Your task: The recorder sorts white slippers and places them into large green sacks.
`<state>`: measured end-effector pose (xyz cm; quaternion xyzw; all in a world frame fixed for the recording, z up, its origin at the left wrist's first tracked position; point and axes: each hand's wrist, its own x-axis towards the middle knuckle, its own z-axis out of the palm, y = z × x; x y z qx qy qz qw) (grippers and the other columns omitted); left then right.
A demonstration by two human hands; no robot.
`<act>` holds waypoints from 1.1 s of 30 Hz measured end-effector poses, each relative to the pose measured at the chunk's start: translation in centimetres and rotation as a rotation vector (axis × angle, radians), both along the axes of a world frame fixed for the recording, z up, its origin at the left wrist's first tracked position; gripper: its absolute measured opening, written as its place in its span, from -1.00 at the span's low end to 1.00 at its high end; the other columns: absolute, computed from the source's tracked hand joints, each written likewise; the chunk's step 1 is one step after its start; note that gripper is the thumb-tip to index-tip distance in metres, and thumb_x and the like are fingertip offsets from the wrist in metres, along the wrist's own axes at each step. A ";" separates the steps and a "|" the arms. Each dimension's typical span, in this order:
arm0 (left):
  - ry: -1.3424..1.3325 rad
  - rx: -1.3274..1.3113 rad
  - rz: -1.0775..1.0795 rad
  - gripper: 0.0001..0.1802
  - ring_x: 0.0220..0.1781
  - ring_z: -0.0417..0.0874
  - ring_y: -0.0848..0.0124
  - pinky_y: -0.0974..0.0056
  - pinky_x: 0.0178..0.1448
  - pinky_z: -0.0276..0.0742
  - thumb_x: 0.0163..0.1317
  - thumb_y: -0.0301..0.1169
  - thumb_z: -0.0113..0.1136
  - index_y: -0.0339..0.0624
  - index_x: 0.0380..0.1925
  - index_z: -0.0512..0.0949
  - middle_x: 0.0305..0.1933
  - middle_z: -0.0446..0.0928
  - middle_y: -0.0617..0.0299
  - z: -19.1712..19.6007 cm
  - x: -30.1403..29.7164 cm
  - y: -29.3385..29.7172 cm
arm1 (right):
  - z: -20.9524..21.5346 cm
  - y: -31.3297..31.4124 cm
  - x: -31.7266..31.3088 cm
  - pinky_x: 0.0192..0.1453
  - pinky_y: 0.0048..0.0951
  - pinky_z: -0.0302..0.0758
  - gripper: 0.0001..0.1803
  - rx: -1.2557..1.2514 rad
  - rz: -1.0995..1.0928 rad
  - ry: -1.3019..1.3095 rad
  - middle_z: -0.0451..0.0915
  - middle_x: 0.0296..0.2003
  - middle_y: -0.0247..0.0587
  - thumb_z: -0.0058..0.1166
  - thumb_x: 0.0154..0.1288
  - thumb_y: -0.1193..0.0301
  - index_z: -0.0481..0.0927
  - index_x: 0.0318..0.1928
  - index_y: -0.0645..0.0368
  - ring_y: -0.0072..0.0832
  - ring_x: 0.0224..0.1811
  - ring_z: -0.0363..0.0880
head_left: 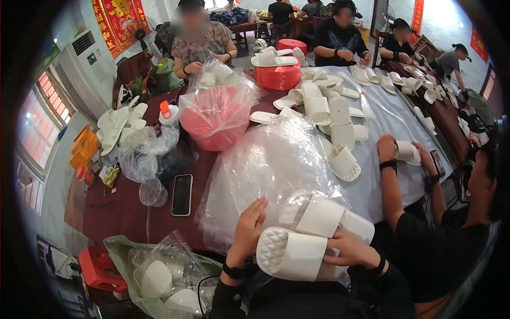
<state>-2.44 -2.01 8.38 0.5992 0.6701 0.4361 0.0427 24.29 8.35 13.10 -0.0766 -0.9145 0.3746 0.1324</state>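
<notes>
Right hand (353, 250) grips white slippers (308, 239); left hand (248, 223) touches clear bag (265, 165).

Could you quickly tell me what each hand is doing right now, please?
Left hand: open, fingers resting on the clear plastic bag.
Right hand: closed on the white slippers, gripping the strap.

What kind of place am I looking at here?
Probably a small packing workshop: several people sit around a long table piled with white slippers, clear plastic bags lie about, and both hands hold a slipper pair.
</notes>
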 end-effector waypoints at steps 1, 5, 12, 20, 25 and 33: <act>-0.207 -0.082 -0.026 -0.62 0.19 0.43 0.05 0.17 0.21 0.33 0.30 -0.37 -0.03 -0.22 0.10 0.43 0.13 0.44 -0.06 0.6 0.1 -0.2 | 0.1 0.0 0.1 0.32 -0.14 0.17 -0.51 0.101 -0.023 -0.001 0.47 0.05 -0.04 0.20 0.06 0.30 0.52 0.06 0.12 -0.05 0.17 0.34; -0.462 -0.131 -0.090 -0.57 0.19 0.44 0.06 0.24 0.24 0.31 0.39 -0.26 -0.13 -0.26 0.17 0.36 0.14 0.43 -0.12 1.8 -0.6 0.4 | -0.1 0.0 -0.4 0.37 -0.12 0.10 -0.53 0.097 -0.092 0.028 0.50 0.03 -0.08 0.22 0.04 0.31 0.55 0.02 0.11 -0.05 0.19 0.33; -0.502 -0.167 -0.135 -0.56 0.23 0.42 0.13 0.27 0.28 0.26 0.40 -0.27 -0.14 -0.29 0.19 0.33 0.18 0.41 -0.11 3.9 -1.2 0.7 | -0.5 0.1 -0.8 0.36 -0.11 0.12 -0.55 -0.096 0.054 0.084 0.51 0.01 -0.06 0.23 0.03 0.36 0.57 0.01 0.10 -0.05 0.19 0.33; -0.465 -0.137 -0.134 -0.56 0.22 0.44 0.19 0.29 0.26 0.28 0.41 -0.30 -0.15 -0.31 0.20 0.31 0.17 0.42 -0.09 4.2 -1.7 0.3 | -1.0 0.6 -2.6 0.30 -0.14 0.21 -0.59 -0.178 0.144 0.265 0.48 0.05 0.00 0.15 0.05 0.49 0.57 0.00 0.18 -0.03 0.15 0.36; -0.601 -0.283 -0.122 -0.56 0.20 0.46 0.25 0.32 0.21 0.31 0.42 -0.31 -0.15 -0.28 0.22 0.29 0.16 0.44 -0.10 5.4 -1.1 -0.4 | -1.7 0.6 -2.7 0.17 -0.24 0.35 -0.59 -0.228 -0.129 0.239 0.51 0.00 0.01 0.11 0.06 0.52 0.56 0.00 0.20 -0.09 0.10 0.43; -0.525 -0.245 -0.126 -0.54 0.24 0.41 0.10 0.28 0.29 0.22 0.38 -0.35 -0.14 -0.24 0.25 0.27 0.19 0.38 -0.16 5.8 1.7 0.7 | -4.4 0.9 -1.0 0.00 -0.27 0.45 -0.63 -0.160 -0.572 0.275 0.56 -0.16 0.04 0.09 0.04 0.54 0.58 -0.05 0.18 -0.10 -0.09 0.52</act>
